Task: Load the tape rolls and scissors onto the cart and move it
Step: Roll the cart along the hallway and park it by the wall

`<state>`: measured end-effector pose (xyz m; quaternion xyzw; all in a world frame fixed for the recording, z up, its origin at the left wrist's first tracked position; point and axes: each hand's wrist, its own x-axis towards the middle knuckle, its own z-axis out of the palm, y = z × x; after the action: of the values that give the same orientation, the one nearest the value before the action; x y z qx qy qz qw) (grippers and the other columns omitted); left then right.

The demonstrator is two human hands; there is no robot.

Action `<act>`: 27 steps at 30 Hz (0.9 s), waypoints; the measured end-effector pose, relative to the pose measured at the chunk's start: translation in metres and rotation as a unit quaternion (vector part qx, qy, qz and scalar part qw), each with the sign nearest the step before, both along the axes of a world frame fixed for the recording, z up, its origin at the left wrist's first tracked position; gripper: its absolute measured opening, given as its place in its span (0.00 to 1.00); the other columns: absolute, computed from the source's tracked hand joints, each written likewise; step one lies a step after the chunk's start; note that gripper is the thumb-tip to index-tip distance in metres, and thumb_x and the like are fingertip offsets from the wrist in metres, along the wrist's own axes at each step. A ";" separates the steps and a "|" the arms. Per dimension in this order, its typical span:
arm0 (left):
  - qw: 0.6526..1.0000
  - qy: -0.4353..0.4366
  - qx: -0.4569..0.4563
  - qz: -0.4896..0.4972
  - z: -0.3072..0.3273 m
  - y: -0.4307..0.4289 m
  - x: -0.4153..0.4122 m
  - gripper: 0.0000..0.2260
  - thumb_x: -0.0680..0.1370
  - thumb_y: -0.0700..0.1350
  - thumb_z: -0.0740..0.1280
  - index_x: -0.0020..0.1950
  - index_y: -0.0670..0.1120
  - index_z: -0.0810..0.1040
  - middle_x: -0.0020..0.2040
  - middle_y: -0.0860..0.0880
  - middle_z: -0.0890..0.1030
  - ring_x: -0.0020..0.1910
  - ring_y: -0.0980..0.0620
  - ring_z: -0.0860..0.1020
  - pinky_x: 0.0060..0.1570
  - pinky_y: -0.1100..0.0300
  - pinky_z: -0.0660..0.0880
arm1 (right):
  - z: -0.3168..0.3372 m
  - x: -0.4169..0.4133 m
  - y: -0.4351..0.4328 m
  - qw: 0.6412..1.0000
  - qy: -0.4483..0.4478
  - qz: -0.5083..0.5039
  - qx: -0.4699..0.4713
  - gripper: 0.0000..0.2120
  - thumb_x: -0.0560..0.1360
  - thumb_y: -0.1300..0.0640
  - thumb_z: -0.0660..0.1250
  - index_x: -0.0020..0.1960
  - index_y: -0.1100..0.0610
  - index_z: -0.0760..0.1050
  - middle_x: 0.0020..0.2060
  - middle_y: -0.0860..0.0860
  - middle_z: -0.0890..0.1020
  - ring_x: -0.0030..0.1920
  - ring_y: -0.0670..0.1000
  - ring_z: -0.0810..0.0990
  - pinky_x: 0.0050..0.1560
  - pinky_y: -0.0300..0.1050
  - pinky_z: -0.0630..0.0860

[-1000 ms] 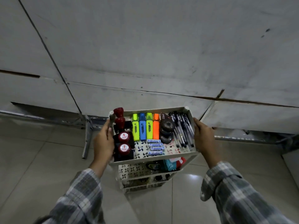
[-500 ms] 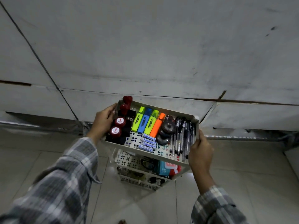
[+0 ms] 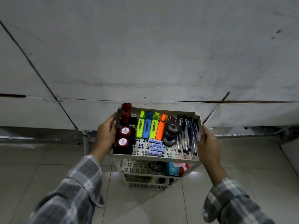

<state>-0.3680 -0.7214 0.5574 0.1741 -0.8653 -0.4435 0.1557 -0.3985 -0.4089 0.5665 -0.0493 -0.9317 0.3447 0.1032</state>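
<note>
Since half a second ago the cart [image 3: 155, 158] has swung back from its skewed angle to sit nearly square to the person, and both hands have evened out on its sides. Left hand [image 3: 106, 135] is closed on the left rim of the top tray, fingers curled over the edge beside the red stamps [image 3: 124, 135]; right hand [image 3: 208, 143] is closed on the right rim, thumb along the top edge next to the pens [image 3: 187, 135]. Between them lie four highlighters [image 3: 151, 126], small batteries [image 3: 155, 147] and the dark tape rolls [image 3: 171, 133], stacked just left of the pens. Something dark that may be the scissors sits on the shelf below, too dim to confirm. Thin perforated plastic looks light but flexible, so the rims near the corner posts seem the safest hold; loose items could slide if it tilts. Both forearms in plaid sleeves [image 3: 77, 191] reach forward and down, elbows bent, over the tiled floor [image 3: 32, 175] near the grey wall [image 3: 145, 54].
</note>
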 end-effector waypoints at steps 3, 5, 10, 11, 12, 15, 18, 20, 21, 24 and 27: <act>0.998 0.020 -0.003 0.054 -0.007 0.003 0.008 0.16 0.80 0.40 0.57 0.68 0.45 0.69 0.47 0.54 0.76 0.36 0.68 0.69 0.31 0.81 0.67 | 0.006 -0.021 -0.003 0.999 0.007 0.045 0.025 0.15 0.80 0.64 0.56 0.65 0.61 0.72 0.35 0.54 0.78 0.27 0.46 0.69 0.23 0.30 0.68; 0.997 0.023 0.005 0.075 -0.011 0.005 0.012 0.16 0.81 0.40 0.57 0.69 0.45 0.69 0.40 0.61 0.75 0.32 0.67 0.67 0.28 0.81 0.67 | 0.009 -0.036 -0.005 0.996 0.000 0.078 0.031 0.15 0.80 0.63 0.56 0.65 0.59 0.73 0.38 0.56 0.81 0.29 0.49 0.72 0.24 0.31 0.64; 0.993 0.004 0.014 0.120 -0.012 0.010 0.010 0.17 0.81 0.39 0.55 0.70 0.45 0.67 0.34 0.51 0.77 0.27 0.53 0.71 0.23 0.65 0.68 | 0.016 -0.070 -0.016 0.990 0.051 0.126 0.039 0.14 0.78 0.65 0.59 0.62 0.61 0.76 0.40 0.60 0.84 0.30 0.48 0.72 0.31 0.19 0.66; 0.992 0.009 0.012 0.128 -0.012 0.012 0.010 0.17 0.81 0.39 0.55 0.70 0.44 0.67 0.36 0.49 0.78 0.27 0.54 0.71 0.24 0.64 0.67 | 0.016 -0.077 -0.016 0.988 0.056 0.133 0.045 0.14 0.78 0.65 0.60 0.62 0.60 0.76 0.42 0.61 0.84 0.32 0.49 0.73 0.31 0.20 0.65; 0.991 0.013 0.010 0.134 -0.011 0.014 0.010 0.17 0.81 0.39 0.55 0.70 0.44 0.67 0.38 0.47 0.79 0.27 0.55 0.70 0.24 0.65 0.65 | 0.016 -0.084 -0.016 0.987 0.055 0.140 0.056 0.14 0.78 0.64 0.60 0.62 0.59 0.76 0.43 0.60 0.85 0.33 0.49 0.73 0.32 0.23 0.65; 0.991 0.015 0.019 0.132 -0.008 0.021 0.006 0.18 0.81 0.41 0.54 0.71 0.46 0.66 0.44 0.39 0.82 0.31 0.50 0.74 0.28 0.63 0.69 | 0.013 -0.098 -0.012 0.986 0.040 0.145 0.076 0.15 0.79 0.61 0.60 0.64 0.55 0.75 0.46 0.58 0.85 0.37 0.48 0.75 0.41 0.37 0.67; 0.992 0.020 0.024 0.119 -0.005 0.031 -0.005 0.18 0.81 0.40 0.54 0.72 0.46 0.65 0.53 0.40 0.81 0.40 0.49 0.77 0.39 0.60 0.72 | 0.008 -0.103 0.000 0.987 0.031 0.141 0.074 0.15 0.79 0.60 0.60 0.64 0.55 0.74 0.47 0.58 0.85 0.37 0.49 0.75 0.43 0.38 0.68; 0.993 0.026 0.032 0.108 -0.005 0.036 -0.013 0.18 0.81 0.40 0.54 0.71 0.45 0.65 0.54 0.41 0.81 0.40 0.51 0.76 0.41 0.60 0.72 | 0.006 -0.103 0.007 0.988 0.037 0.132 0.077 0.15 0.79 0.61 0.60 0.64 0.56 0.74 0.46 0.58 0.85 0.36 0.48 0.74 0.38 0.32 0.67; 0.994 0.029 0.034 0.104 -0.006 0.036 -0.018 0.18 0.81 0.39 0.55 0.71 0.45 0.66 0.54 0.41 0.81 0.38 0.52 0.76 0.40 0.60 0.73 | 0.006 -0.103 0.009 0.988 0.043 0.126 0.078 0.15 0.79 0.62 0.60 0.64 0.57 0.75 0.46 0.59 0.85 0.35 0.48 0.74 0.35 0.25 0.64; 0.994 0.040 0.012 0.104 -0.011 0.029 -0.031 0.17 0.80 0.37 0.56 0.69 0.44 0.69 0.50 0.41 0.82 0.32 0.63 0.70 0.32 0.73 0.67 | 0.006 -0.106 0.008 0.988 0.052 0.127 0.076 0.14 0.79 0.62 0.61 0.63 0.58 0.75 0.45 0.59 0.85 0.33 0.46 0.72 0.29 0.22 0.65; 0.994 0.031 -0.002 0.103 -0.009 0.015 -0.047 0.17 0.80 0.36 0.57 0.68 0.44 0.70 0.51 0.39 0.82 0.31 0.64 0.68 0.29 0.72 0.64 | 0.004 -0.108 0.002 0.990 0.047 0.113 0.074 0.14 0.79 0.60 0.61 0.63 0.56 0.75 0.44 0.57 0.85 0.31 0.45 0.72 0.31 0.24 0.61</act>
<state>-0.4148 -0.7061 0.5482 0.2478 -0.8386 -0.4282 0.2281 -0.5068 -0.4065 0.5708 0.0805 -0.9483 0.2863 0.1108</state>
